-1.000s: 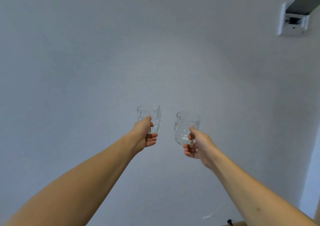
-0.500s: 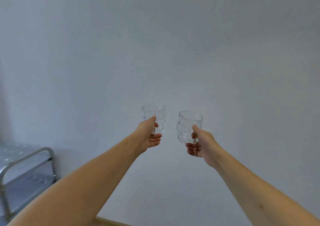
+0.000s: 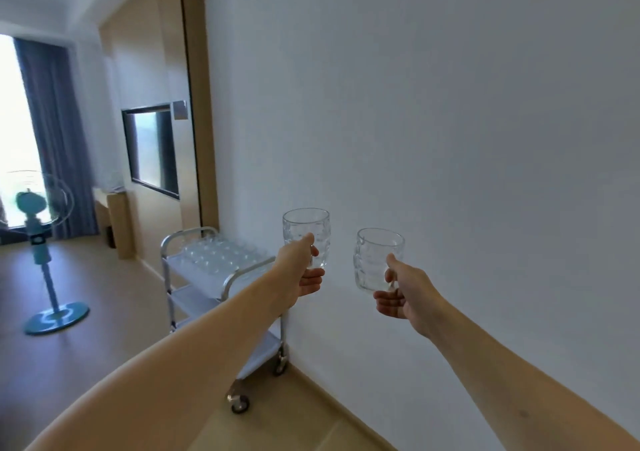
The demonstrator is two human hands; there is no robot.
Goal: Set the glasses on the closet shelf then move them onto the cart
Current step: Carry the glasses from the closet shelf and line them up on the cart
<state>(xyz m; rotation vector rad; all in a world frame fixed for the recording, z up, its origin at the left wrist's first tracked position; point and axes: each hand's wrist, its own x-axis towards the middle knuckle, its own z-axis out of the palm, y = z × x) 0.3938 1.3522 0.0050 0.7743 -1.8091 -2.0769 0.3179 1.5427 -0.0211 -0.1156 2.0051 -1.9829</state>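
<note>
Carrying one clear glass in each outstretched hand, a person faces a white wall (image 3: 450,104) with a steel cart (image 3: 221,279) parked against it at about 9 o'clock from the hands. The left hand (image 3: 301,274) grips the left glass (image 3: 306,232) low on its body, thumb up the near side and fingers curled under the base; the right hand (image 3: 403,295) holds the right glass (image 3: 375,260) the same way, thumb on the near wall, fingers wrapped below. Both glasses are upright, near each other but apart, in the air and clear of the wall.

The cart's top tray already looks crowded with glassware, though blur hides the exact rows. The closet shelf is not in sight, so the step appears to be the carry to the cart. Doing it well likely means swinging toward 9 o'clock with rims level, keeping the two glasses from clinking, picking an open spot on the tray, and lowering each base flat before the fingers let go. A fan (image 3: 41,229) stands farther off at 9 o'clock, well apart.
</note>
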